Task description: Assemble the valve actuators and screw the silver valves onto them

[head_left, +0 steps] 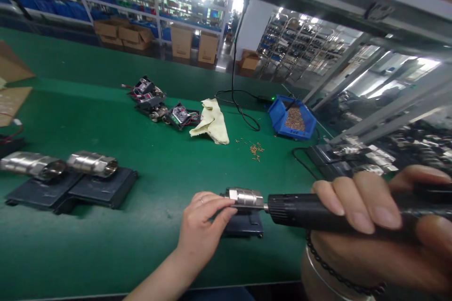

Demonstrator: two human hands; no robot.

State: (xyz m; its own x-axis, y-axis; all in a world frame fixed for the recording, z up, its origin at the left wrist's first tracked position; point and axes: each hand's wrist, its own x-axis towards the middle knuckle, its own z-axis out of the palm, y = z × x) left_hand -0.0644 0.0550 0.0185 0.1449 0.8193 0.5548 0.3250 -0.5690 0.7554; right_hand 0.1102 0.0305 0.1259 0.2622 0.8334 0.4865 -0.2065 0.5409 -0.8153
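My right hand (370,211) is wrapped round a black electric screwdriver (293,209), held level and pointing left. Its bit reaches the right side of a small assembly: a shiny metal pipe fitting (247,196) on a dark plastic housing (243,223). Whether the bit sits in a screw cannot be made out. With thumb and fingers closed, my left hand (201,221) grips the left end of this assembly and hides part of it. Farther left, two similar metal fittings, one nearer the middle (92,163) and one at the edge (33,164), rest on dark housings (102,188).
Loose copper-coloured screws (256,149) lie beyond the assembly, near a pale yellow cloth (213,122). A blue bin (293,120) holds many more. Circuit-board housings (148,96) stand at back left; a black cable (235,66) hangs down to the green table (158,254). More metal fittings (370,155) crowd the right.
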